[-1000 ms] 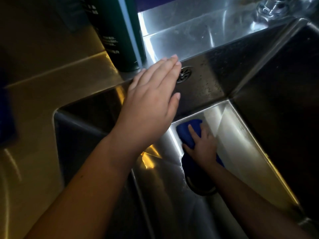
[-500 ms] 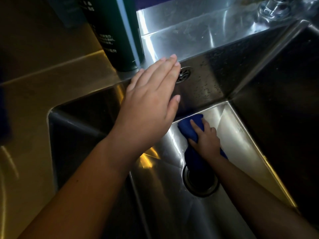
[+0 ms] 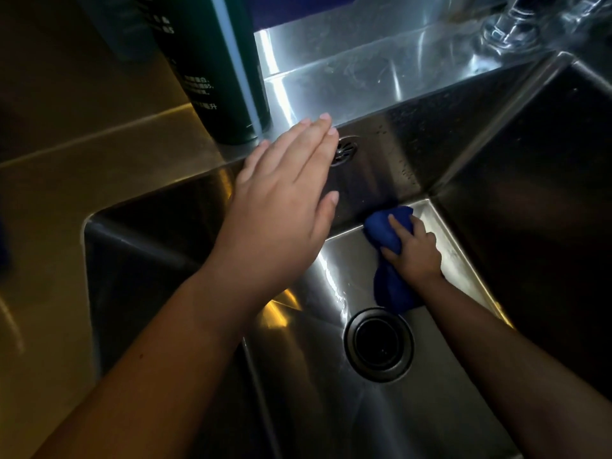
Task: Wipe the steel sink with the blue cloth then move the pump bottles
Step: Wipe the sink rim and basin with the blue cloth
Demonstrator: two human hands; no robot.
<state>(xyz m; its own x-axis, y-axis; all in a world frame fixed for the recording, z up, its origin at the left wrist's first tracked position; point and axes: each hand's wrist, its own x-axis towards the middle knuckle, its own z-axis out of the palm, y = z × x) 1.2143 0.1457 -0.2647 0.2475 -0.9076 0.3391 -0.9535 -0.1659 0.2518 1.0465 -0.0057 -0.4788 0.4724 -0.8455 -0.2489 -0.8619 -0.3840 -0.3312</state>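
The blue cloth point(image 3: 385, 233) lies bunched on the steel sink point(image 3: 463, 270) floor at the far corner, just beyond the drain point(image 3: 378, 344). The right hand point(image 3: 415, 256) presses it, fingers point(image 3: 397, 228) closed over it. The left hand point(image 3: 281, 207) is flat, fingers spread straight, at the rim beside the dark green bottle point(image 3: 215, 67) and overflow grille point(image 3: 346, 149).

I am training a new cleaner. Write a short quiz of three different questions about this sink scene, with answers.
1. True or false: the right hand presses the cloth on the sink floor.
2. Where does the bottle stand? A) in the basin B) on the ledge behind the left hand
3. Fill in: the cloth lies between the back wall and the ___.

Key: 1 true; 2 B; 3 drain
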